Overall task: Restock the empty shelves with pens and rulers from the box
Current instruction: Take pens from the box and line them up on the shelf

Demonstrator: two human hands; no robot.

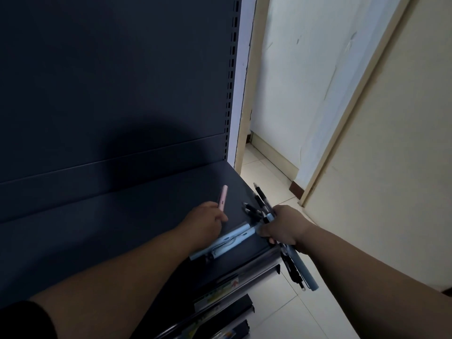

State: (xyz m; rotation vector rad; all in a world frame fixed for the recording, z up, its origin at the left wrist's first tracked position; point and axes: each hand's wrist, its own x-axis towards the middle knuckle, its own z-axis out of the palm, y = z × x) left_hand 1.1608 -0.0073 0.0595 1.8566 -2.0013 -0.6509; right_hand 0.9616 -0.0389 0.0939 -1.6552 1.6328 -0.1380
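My left hand is closed around a pink pen that points up and away over the dark shelf. My right hand grips a bundle of pens, black and pale blue, at the shelf's right end. The bundle fans out: black tips stick out beyond the hand, a grey-blue barrel hangs down past the shelf's front edge. Two pale blue pens stretch from the right hand toward my left wrist, low over the shelf. No rulers or box are in view.
The shelf unit has a dark back panel and a slotted upright on the right. Lower shelf edges with price strips jut out below. To the right lie a tiled floor, a white wall and a cream door frame.
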